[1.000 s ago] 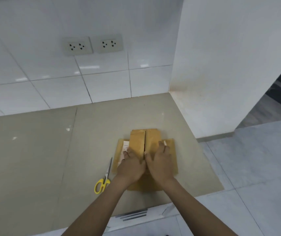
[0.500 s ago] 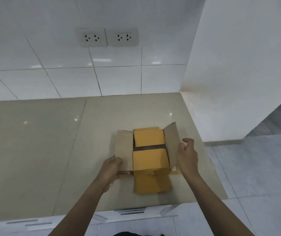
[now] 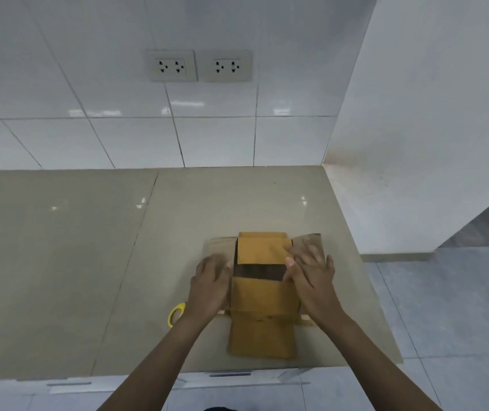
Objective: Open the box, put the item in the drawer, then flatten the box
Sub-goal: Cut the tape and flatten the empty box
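Note:
A brown cardboard box (image 3: 262, 298) lies flattened on the beige countertop (image 3: 89, 262), near its front right corner. Its flaps are spread outward, and a dark gap shows between the two inner flaps. My left hand (image 3: 209, 284) presses flat on the left side flap. My right hand (image 3: 311, 274) presses flat on the right side flap, fingers spread. No item is visible in or beside the box. The drawer fronts (image 3: 231, 376) show as a thin strip below the counter's front edge.
Yellow-handled scissors (image 3: 175, 314) lie on the counter just left of my left wrist, mostly hidden by it. A white tiled wall with two socket plates (image 3: 198, 65) stands behind. A white wall (image 3: 415, 143) bounds the counter on the right.
A second ago both hands pressed together on the box's middle. They then moved apart to the side flaps, which stood partly raised. Now both side flaps are pushed down flat.

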Available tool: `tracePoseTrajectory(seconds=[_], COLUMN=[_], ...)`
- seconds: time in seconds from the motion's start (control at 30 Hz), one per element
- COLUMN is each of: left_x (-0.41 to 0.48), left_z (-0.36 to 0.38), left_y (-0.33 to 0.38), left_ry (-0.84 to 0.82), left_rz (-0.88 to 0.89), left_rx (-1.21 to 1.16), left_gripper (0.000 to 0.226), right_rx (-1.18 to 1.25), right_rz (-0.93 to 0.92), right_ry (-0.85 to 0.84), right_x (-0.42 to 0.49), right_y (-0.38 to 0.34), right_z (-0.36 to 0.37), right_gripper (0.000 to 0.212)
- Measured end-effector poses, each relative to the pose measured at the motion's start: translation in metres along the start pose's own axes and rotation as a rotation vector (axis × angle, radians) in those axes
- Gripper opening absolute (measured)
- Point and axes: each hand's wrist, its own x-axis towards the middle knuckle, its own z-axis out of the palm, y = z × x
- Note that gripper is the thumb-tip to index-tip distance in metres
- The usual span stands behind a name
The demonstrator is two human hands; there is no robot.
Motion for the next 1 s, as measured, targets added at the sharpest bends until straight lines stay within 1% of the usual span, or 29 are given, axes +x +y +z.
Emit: tracePoseTrajectory(seconds=[0.07, 0.1, 0.17, 0.2, 0.23, 0.3, 0.33, 0.43, 0.47, 0.5, 0.6, 0.73, 0.83, 0.9, 0.97, 1.0], left_x=[0.001, 0.001, 0.003, 0.004, 0.003, -0.003, -0.004, -0.004, -0.004, -0.004, -0.004, -0.003, -0.004, -0.006, -0.006, -0.006], left_z=[0.001, 0.0, -0.005, -0.007, -0.01, -0.013, -0.012, -0.005, -0.002, 0.0, 0.003, 0.003, 0.003, 0.0, -0.005, -0.008], left_y=[-0.002, -0.003, -0.005, -0.006, -0.007, -0.009, -0.011, -0.021, -0.022, -0.023, -0.025, -0.026, -0.023, -0.021, -0.02, -0.02], left_ry=[-0.06, -0.113, -0.252, -0.336, -0.414, -0.499, -0.513, -0.5, -0.49, -0.479, -0.453, -0.439, -0.45, -0.448, -0.449, -0.441], left_rz=[-0.055, -0.077, -0.135, -0.146, -0.133, -0.062, -0.029, 0.021, 0.023, 0.032, 0.045, 0.034, 0.011, 0.009, 0.014, 0.002], left_rx=[0.002, 0.016, 0.034, 0.075, 0.151, 0.346, 0.418, 0.507, 0.509, 0.513, 0.539, 0.535, 0.546, 0.543, 0.489, 0.409], left_gripper=[0.07, 0.083, 0.118, 0.132, 0.142, 0.151, 0.153, 0.154, 0.154, 0.152, 0.151, 0.15, 0.148, 0.147, 0.142, 0.138], right_rx=[0.098, 0.109, 0.097, 0.094, 0.091, 0.036, -0.046, -0.408, -0.485, -0.52, -0.486, -0.425, -0.43, -0.475, -0.444, -0.4], right_rz=[-0.024, -0.035, -0.062, -0.065, -0.057, -0.042, -0.044, -0.128, -0.16, -0.179, -0.169, -0.067, 0.091, 0.181, 0.215, 0.214], right_ry=[-0.044, -0.071, -0.115, -0.138, -0.164, -0.21, -0.23, -0.265, -0.256, -0.243, -0.201, -0.163, -0.259, -0.365, -0.424, -0.407], right_x=[-0.008, -0.013, -0.02, -0.021, -0.02, -0.016, -0.013, 0.001, 0.005, 0.011, 0.031, 0.059, 0.081, 0.091, 0.094, 0.094], right_y=[0.004, 0.005, 0.011, 0.013, 0.015, 0.017, 0.018, 0.022, 0.022, 0.021, 0.012, 0.003, 0.006, 0.009, 0.013, 0.014], right_z=[-0.007, -0.011, -0.014, -0.015, -0.015, -0.014, -0.013, -0.008, -0.007, -0.007, -0.008, -0.009, -0.007, -0.007, -0.009, -0.012], right_gripper=[0.052, 0.054, 0.057, 0.056, 0.055, 0.057, 0.06, 0.086, 0.088, 0.086, 0.074, 0.062, 0.059, 0.05, 0.045, 0.044])
